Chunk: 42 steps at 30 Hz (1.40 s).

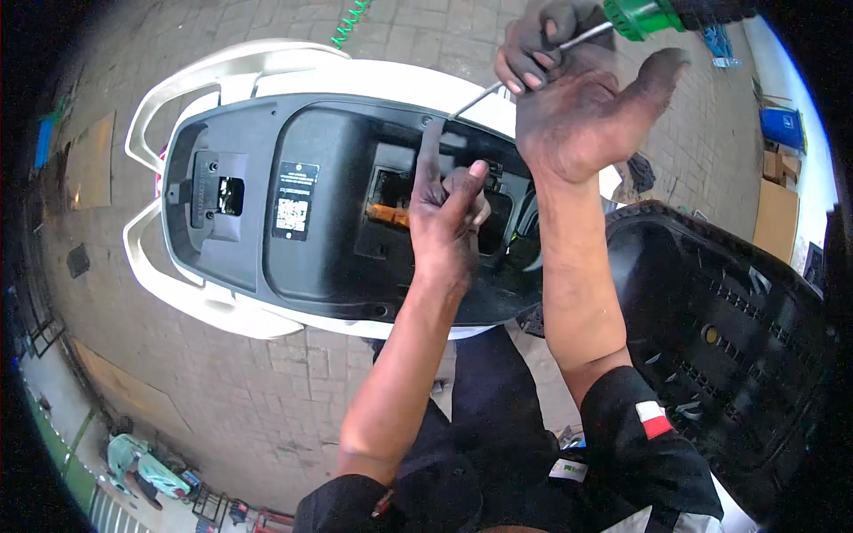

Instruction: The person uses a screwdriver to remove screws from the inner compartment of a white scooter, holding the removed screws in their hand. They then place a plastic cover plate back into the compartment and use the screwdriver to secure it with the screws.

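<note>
My right grip point(582, 111) has its fingers curled about the thin metal shaft point(487, 96) of a green-and-black tool point(634, 18), thumb and palm spread away from it. The shaft slants down to my left, its tip at the far edge of a black plastic tub point(338, 226) set in a glossy white scooter body point(391, 78). My left grip point(444, 213) points its index finger at that edge, just beside the tip, the other fingers folded; I cannot tell whether they hold anything.

Under my left grip the tub opens in a rectangular recess with an orange part point(388, 215) inside. Left of it are a black-and-white printed label point(294, 201) and, farther off, the curved white grab rails point(147, 111).

Below and around all this runs a floor of grey-brown paving blocks point(293, 391), stained in patches. Beyond my left grip, near the top edge, hangs a bright green coiled hose point(349, 25). Right of my right forearm sits a large black moulded shell point(746, 355), ribbed and slotted. Farther right stand a blue bin point(782, 127) and a brown cardboard box point(776, 213), near a white wall point(810, 147). Well to the left, flat brown sheets point(93, 164) lie on the floor; lower left stands a pale green vehicle point(142, 464).
</note>
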Tool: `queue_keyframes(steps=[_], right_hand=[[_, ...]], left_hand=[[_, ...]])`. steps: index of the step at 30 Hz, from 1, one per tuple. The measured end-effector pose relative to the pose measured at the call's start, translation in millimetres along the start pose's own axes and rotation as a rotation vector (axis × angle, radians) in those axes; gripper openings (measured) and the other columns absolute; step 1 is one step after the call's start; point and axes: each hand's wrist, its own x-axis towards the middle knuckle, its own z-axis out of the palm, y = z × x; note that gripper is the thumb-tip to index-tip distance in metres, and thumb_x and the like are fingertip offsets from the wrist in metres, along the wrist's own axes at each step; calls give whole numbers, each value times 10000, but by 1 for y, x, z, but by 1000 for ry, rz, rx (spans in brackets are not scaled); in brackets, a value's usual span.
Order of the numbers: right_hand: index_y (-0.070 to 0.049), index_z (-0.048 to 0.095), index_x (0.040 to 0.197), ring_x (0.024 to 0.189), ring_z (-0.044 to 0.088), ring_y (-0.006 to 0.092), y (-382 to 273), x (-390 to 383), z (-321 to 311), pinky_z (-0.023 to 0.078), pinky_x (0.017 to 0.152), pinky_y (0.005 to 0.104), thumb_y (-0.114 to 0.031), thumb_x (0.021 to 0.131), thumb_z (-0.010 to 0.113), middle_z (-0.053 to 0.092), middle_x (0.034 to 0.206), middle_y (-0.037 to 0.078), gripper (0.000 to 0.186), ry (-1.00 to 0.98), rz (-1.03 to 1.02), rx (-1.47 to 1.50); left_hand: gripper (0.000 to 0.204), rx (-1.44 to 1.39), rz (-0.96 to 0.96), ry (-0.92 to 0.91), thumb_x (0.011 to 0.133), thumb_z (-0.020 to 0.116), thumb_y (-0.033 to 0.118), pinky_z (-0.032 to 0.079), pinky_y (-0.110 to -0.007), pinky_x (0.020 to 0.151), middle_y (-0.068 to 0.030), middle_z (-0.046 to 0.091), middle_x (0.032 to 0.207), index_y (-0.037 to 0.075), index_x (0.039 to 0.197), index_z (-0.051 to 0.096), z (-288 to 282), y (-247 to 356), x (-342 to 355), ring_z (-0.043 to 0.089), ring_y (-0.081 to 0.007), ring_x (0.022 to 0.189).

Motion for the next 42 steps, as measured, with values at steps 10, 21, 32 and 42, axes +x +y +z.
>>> queue_keyframes(steps=[10, 21, 32, 42], right_hand=[[-64, 505, 865, 564, 367, 114, 36, -2, 0, 299, 536, 257, -875, 888, 303, 434, 666, 11, 836, -188, 39, -93], [-74, 478, 787, 510, 365, 111, 45, 0, 10, 284, 474, 258, -777, 964, 320, 422, 615, 11, 742, -49, 71, 16], [-106, 438, 764, 488, 320, 98, 44, 6, -3, 257, 461, 249, -762, 975, 313, 361, 614, -9, 700, -279, 27, -34], [-33, 592, 1071, 674, 512, 129, 42, 2, -2, 434, 610, 286, -441, 992, 605, 521, 810, 23, 416, -349, 1, -208]], left_hand=[[1000, -168, 6, -62, 924, 683, 85, 412, -258, 698, -22, 540, 1033, 248, 1639, 4, 11, -19, -7, 482, -87, 794], [1049, -187, -23, -93, 914, 643, 135, 406, -270, 754, -46, 566, 1128, 232, 1626, -121, 10, -16, -3, 486, -91, 814], [1073, -160, 25, -167, 903, 641, 147, 380, -273, 709, 28, 408, 760, 228, 1617, -156, -1, -27, 2, 413, -88, 698], [1079, -275, 29, -160, 869, 647, 58, 371, -239, 643, 33, 436, 797, 251, 1634, -89, 2, -29, 1, 405, -78, 721]])
